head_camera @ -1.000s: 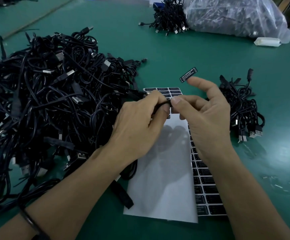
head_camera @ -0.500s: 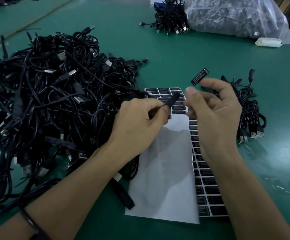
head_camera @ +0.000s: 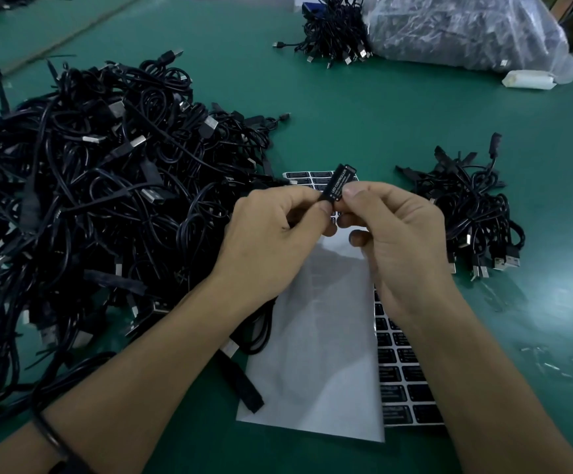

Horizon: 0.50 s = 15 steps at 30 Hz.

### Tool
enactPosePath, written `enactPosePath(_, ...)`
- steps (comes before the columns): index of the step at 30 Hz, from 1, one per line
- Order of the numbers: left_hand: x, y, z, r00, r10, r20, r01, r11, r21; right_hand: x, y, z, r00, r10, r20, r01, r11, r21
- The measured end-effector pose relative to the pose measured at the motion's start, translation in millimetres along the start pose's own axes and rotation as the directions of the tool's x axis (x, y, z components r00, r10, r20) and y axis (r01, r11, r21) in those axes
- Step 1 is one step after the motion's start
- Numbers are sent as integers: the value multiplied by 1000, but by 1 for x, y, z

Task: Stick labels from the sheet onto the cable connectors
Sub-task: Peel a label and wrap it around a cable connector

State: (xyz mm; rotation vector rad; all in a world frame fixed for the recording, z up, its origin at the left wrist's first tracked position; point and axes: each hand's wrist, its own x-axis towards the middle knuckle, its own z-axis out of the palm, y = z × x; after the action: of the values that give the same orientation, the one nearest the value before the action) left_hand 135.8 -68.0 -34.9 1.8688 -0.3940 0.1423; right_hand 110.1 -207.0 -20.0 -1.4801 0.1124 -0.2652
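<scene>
**Labelling at the bench, head view.** Both hands meet above the far end of the label sheet (head_camera: 312, 354). The left hand (head_camera: 271, 234) has its fingers curled and pinches the near end of a connector (head_camera: 345, 170) between thumb and forefinger. The right hand (head_camera: 398, 241) pinches the same end from the right side, with its other fingers folded beneath.

The connector is a slim, flat, black rectangular bar held clear of the bench (head_camera: 363, 114). Its long axis slants from near-left to far-right, and its free end points away and slightly right. A matt black label (head_camera: 338, 184) lies lengthwise on the face turned to the camera, its white print reading "LED CONTROLLER". Whether it is pressed down fully cannot be told.

The sheet is a long rectangle lying flat. Most of it is bare, glossy white backing, with rows of small rounded black labels left along its right edge (head_camera: 405, 371) and far end.

To the left is a large tangled heap of thin black cables (head_camera: 90, 200) with metal plug ends. To the right lies a smaller bundle (head_camera: 473, 217), its plugs pointing near. Farther off are another bundle (head_camera: 336, 32), a crinkled clear plastic bag (head_camera: 466, 29) and a small white packet (head_camera: 529, 80). The bench surface is smooth, dark green matting. A dark band (head_camera: 49, 436) circles the left wrist.
</scene>
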Motion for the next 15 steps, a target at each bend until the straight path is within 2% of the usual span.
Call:
enactPosePath(5, 1, 0, -1, 999, 13, 42, -11, 999, -37, 1, 0, -1, 999, -40, -21, 39, 999, -29)
enactPosePath(15, 3, -5, 1, 999, 37, 27, -34, 994, -102, -3, -2, 3, 983, -179, -32, 177, 983, -56)
